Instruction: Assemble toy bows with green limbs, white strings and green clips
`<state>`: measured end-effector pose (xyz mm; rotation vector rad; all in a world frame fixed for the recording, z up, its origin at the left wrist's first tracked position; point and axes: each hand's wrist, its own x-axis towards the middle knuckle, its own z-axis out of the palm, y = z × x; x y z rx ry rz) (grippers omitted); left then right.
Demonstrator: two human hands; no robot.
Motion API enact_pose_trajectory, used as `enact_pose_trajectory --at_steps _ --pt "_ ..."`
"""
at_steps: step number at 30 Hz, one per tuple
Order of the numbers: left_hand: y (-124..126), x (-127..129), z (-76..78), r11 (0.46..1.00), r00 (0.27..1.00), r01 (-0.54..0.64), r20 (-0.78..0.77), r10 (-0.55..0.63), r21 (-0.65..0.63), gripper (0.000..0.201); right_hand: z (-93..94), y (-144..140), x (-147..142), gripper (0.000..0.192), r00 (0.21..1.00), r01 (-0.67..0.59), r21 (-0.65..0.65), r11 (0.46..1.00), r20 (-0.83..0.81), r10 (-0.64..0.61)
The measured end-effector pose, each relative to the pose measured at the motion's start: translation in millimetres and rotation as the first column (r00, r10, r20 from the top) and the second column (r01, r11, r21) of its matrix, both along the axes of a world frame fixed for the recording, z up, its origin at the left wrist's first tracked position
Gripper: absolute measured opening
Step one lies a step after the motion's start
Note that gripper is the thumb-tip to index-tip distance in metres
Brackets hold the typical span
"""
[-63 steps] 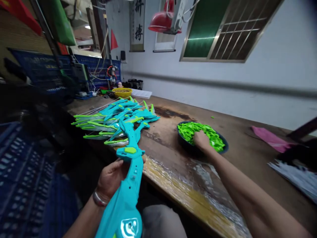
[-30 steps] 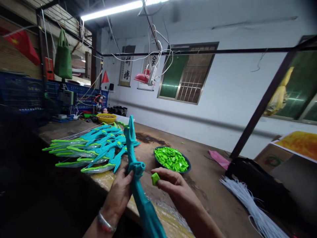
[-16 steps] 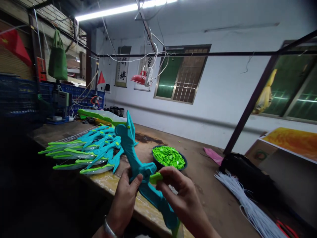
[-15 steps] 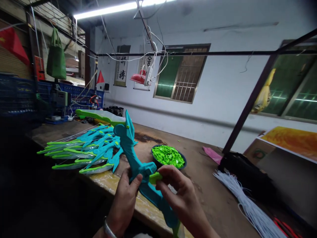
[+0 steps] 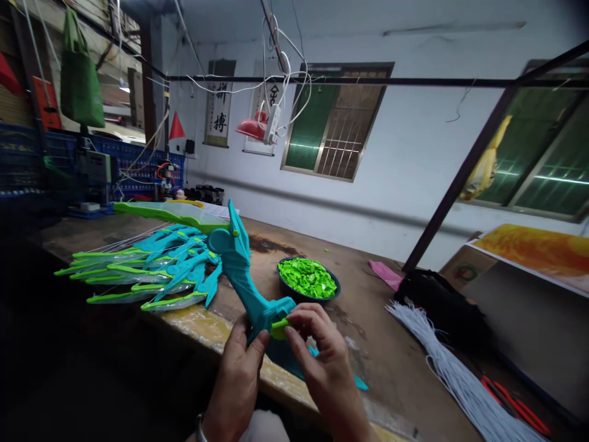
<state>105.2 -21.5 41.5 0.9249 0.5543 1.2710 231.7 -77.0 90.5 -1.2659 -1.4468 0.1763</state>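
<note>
My left hand [image 5: 237,371] is wrapped round the middle of a turquoise plastic toy bow [image 5: 242,276], held up above the table's front edge. One limb of the bow, green with a clear web, points to the upper left. A small bright green plastic piece [image 5: 278,329] is pinched between the thumb and fingers of my right hand [image 5: 324,362]. Its near end touches the bow's grip; whether it sits in a slot I cannot tell. My right hand hides part of the bow's lower limb.
Several similar toy bows [image 5: 184,264] lie piled at the left of the brown table [image 5: 368,319]. Behind my hands stands a dark bowl [image 5: 317,299] heaped with green pieces [image 5: 307,276]. A bundle of white cords [image 5: 442,362], red-handled scissors [image 5: 515,405] and a black bag [image 5: 437,307] lie at the right.
The bow has turned a little in my left hand, its lower end swinging to the right. My right hand still pinches the green piece, now closer to the grip. The view has shifted slightly.
</note>
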Motion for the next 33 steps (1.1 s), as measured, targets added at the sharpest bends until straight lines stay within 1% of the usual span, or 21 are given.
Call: enact_pose_trajectory --at_steps 2,4,9,11,13,16,19,21,22,23,24,25,26,27,29,30,33 --pt "-1 1 -2.3 1.000 1.000 -0.003 -0.006 0.003 0.002 0.042 0.9 -1 -1 0.010 0.999 0.032 0.031 0.999 -0.001 -0.032" --pt "-2 2 -3.8 1.000 0.999 -0.009 -0.046 0.010 0.019 0.041 -0.2 0 -2 0.010 0.998 0.044 0.017 0.999 -0.043 -0.043" --pt "-2 4 -6.4 0.996 0.983 0.011 -0.186 0.006 0.089 0.044 -7.2 2 0 0.020 0.969 -0.005 -0.102 0.995 -0.244 -0.021" --pt "-2 5 -8.0 0.994 0.979 0.033 -0.202 -0.013 0.100 0.046 -8.8 3 1 0.025 0.950 -0.041 -0.151 0.988 -0.312 -0.008" --pt "-2 5 -10.1 0.995 0.982 0.046 -0.184 -0.029 0.091 0.046 -9.3 3 1 0.028 0.942 -0.066 -0.174 0.982 -0.335 0.003" --pt "-4 3 -11.9 0.997 0.989 0.043 -0.146 -0.033 0.067 0.046 -9.3 4 0 0.025 0.960 -0.034 -0.161 0.986 -0.281 -0.013" --pt "-7 2 -9.0 0.996 0.988 0.050 -0.148 -0.038 0.080 0.043 -10.9 4 -2 0.020 0.988 0.051 -0.098 0.994 -0.142 -0.065" --pt "-9 1 -4.8 0.994 0.988 0.060 -0.144 -0.047 0.087 0.041 -13.3 4 -3 0.015 0.990 0.122 -0.047 0.991 -0.067 -0.125" --pt "-10 1 -2.7 0.995 0.990 0.062 -0.135 -0.051 0.082 0.040 -14.5 4 -2 0.015 0.987 0.150 -0.038 0.988 -0.059 -0.152" --pt "-10 1 -1.0 0.995 0.991 0.062 -0.122 -0.053 0.073 0.040 -15.5 3 -1 0.021 0.984 0.162 -0.050 0.985 -0.070 -0.166" --pt "-11 1 0.1 0.996 0.993 0.057 -0.110 -0.050 0.062 0.040 -16.1 3 1 0.031 0.983 0.150 -0.085 0.985 -0.093 -0.158" --pt "-12 1 0.6 0.997 0.994 0.055 -0.101 -0.049 0.055 0.040 -16.1 2 2 0.041 0.984 0.112 -0.135 0.985 -0.121 -0.128" --pt "-12 0 0.2 0.997 0.994 0.054 -0.097 -0.049 0.051 0.040 -15.6 1 4 0.048 0.986 0.052 -0.191 0.980 -0.147 -0.081" --pt "-13 0 -1.0 0.997 0.995 0.052 -0.093 -0.047 0.052 0.040 -14.6 0 5 0.051 0.986 -0.013 -0.240 0.971 -0.166 -0.028" --pt "-13 -2 -5.0 0.997 0.995 0.052 -0.089 -0.046 0.062 0.041 -12.4 -3 6 0.047 0.983 -0.093 -0.293 0.951 -0.178 0.041" --pt "-13 -3 -7.5 0.996 0.995 0.051 -0.086 -0.045 0.069 0.041 -11.7 -4 5 0.045 0.984 -0.099 -0.297 0.950 -0.170 0.050" --pt "-10 -5 -13.4 0.995 0.995 0.021 -0.103 -0.011 0.097 0.040 -13.3 -6 0 0.037 0.998 -0.037 -0.239 0.970 -0.066 0.022"
